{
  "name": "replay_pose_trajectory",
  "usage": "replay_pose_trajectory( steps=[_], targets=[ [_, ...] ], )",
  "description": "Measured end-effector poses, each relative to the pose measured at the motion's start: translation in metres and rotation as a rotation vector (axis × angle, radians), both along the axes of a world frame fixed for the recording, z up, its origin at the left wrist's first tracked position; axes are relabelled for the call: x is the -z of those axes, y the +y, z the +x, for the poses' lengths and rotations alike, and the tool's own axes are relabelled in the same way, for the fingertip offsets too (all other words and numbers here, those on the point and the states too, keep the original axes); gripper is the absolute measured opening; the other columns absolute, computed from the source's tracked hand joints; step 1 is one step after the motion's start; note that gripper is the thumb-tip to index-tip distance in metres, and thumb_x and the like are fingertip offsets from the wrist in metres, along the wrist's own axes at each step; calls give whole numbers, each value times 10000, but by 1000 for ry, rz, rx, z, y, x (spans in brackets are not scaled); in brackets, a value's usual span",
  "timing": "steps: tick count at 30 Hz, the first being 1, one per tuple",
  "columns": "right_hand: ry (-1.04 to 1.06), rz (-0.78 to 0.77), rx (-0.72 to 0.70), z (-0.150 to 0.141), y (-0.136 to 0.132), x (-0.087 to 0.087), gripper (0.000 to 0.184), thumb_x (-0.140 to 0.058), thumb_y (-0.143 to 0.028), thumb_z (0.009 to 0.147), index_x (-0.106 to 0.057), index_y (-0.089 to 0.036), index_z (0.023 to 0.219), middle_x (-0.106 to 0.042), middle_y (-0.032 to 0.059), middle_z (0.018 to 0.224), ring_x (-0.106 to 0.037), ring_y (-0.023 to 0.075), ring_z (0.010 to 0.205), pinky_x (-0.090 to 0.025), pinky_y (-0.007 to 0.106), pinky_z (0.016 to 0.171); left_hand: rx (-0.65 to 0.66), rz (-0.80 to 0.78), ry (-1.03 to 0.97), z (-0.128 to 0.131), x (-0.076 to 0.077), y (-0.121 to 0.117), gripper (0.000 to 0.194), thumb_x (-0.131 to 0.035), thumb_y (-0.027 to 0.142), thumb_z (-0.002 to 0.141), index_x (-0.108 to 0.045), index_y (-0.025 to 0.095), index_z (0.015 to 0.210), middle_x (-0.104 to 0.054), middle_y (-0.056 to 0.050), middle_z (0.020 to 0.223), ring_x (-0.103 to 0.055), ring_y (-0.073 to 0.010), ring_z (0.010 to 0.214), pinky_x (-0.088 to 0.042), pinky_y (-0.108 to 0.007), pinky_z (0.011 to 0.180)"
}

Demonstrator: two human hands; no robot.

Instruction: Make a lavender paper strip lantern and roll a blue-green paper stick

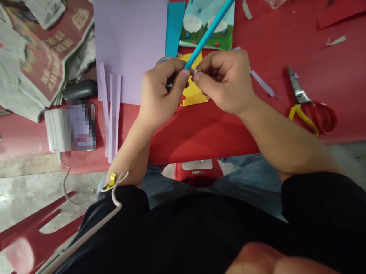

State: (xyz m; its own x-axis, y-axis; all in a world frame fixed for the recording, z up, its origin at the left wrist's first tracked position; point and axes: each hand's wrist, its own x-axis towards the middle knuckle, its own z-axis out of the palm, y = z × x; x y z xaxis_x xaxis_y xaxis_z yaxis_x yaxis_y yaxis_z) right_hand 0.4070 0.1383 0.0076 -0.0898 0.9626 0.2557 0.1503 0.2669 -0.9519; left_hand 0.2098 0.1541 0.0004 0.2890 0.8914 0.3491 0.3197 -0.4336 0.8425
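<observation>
My left hand is closed in a pinch on the lower end of a long, thin, bright blue stick, which slants up to the right past the top edge. Close beside it, my right hand is closed too, thumb and forefinger pressed on a small whitish bit at the stick's end. Whether that bit is tape or paper I cannot tell. Beneath both hands lies a piece of yellow paper. A round object shows only its rim behind my left hand.
The red table bears purple sheets, purple strips, a blue sheet and a painted landscape card. Scissors with red and yellow handles lie right. Crumpled newspaper, a black case and a corded white device sit left.
</observation>
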Motion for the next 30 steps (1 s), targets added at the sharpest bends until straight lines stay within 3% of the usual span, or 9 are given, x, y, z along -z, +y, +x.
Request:
replay_pose_trajectory(
  steps=[4,13,20,26,30],
  targets=[
    [-25,36,3,2,1,4,376,-849,-413,959,-620,-267,698,-570,-9,585,-492,153,537,-370,371,541,32,43,-41,0,1,1,336,-666,598,1079,-773,298,972,-631,15,590,-578,-137,498,-427,-338,497],
    [-141,47,70,1,-1,9,286,-833,-208,876,-629,-277,687,-636,-21,642,-528,165,547,-397,378,534,-2,80,44,1,1,-2,314,-651,497,1100,-720,265,899,-669,1,668,-604,-142,514,-393,-312,492],
    [-243,17,62,2,-1,3,300,-804,-251,921,-605,-282,699,-665,-13,678,-567,181,633,-437,379,579,-2,122,117,0,-2,-2,323,-632,516,1104,-710,276,902,-694,-19,756,-624,-173,631,-450,-347,566],
    [-235,19,41,3,-2,5,349,-853,-389,881,-575,-295,692,-603,3,660,-549,216,653,-418,388,581,95,203,90,-3,15,15,370,-672,620,1064,-715,285,914,-653,-7,686,-579,-183,733,-425,-373,665],
    [-191,-34,30,3,-4,6,354,-869,-459,860,-582,-304,720,-600,18,690,-547,239,677,-394,387,569,64,164,64,-1,18,15,443,-681,676,1040,-688,272,859,-594,-4,607,-542,-181,706,-374,-379,646]
  ],
)
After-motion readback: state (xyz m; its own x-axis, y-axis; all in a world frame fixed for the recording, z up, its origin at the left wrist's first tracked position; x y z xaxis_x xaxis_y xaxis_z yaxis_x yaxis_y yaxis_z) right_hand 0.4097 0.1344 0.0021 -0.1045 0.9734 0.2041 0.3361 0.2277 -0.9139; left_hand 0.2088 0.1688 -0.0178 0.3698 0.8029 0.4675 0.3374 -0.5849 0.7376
